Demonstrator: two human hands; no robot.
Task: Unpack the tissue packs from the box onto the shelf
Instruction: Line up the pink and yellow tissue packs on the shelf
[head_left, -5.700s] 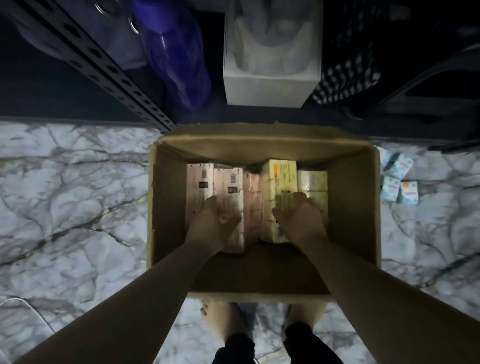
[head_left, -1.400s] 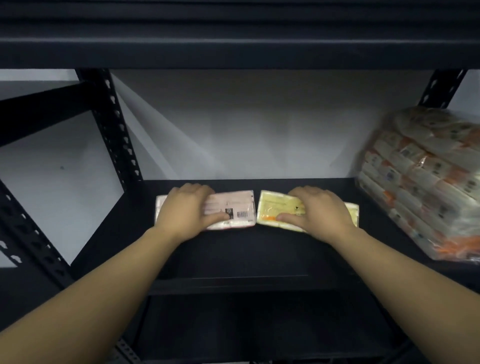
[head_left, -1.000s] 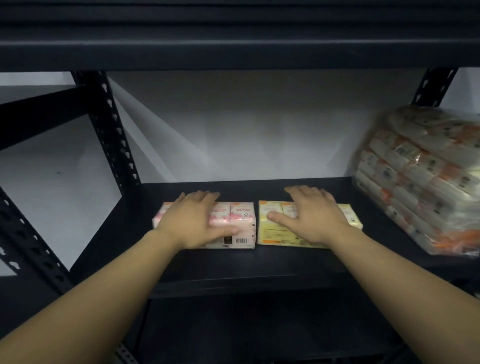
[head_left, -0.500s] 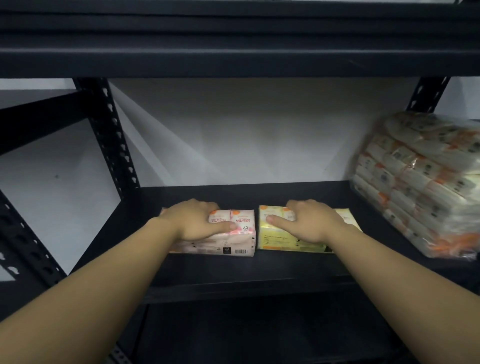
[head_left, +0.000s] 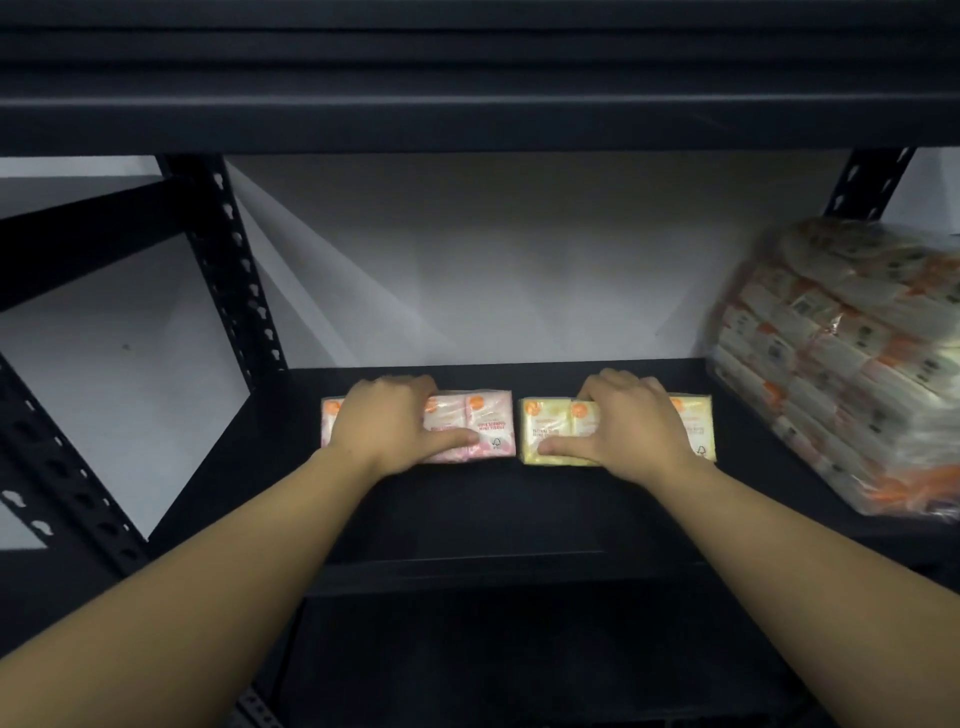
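A pink tissue pack (head_left: 491, 423) lies flat on the black shelf (head_left: 467, 509), with a yellow tissue pack (head_left: 545, 426) just to its right. My left hand (head_left: 395, 423) lies on top of the pink pack, fingers curled over its far edge and thumb along its front. My right hand (head_left: 623, 426) grips the yellow pack the same way. A narrow gap separates the two packs. The box is out of view.
A large wrapped bundle of tissue packs (head_left: 852, 364) fills the shelf's right end. A perforated black upright (head_left: 234, 270) stands at the back left, another upright (head_left: 867, 182) at the back right. The upper shelf board (head_left: 467, 104) hangs low overhead. A white wall is behind.
Both hands took packs from the box on the floor, laid them on the shelf and pushed them a little deeper. The fingers now curl over the far edges.
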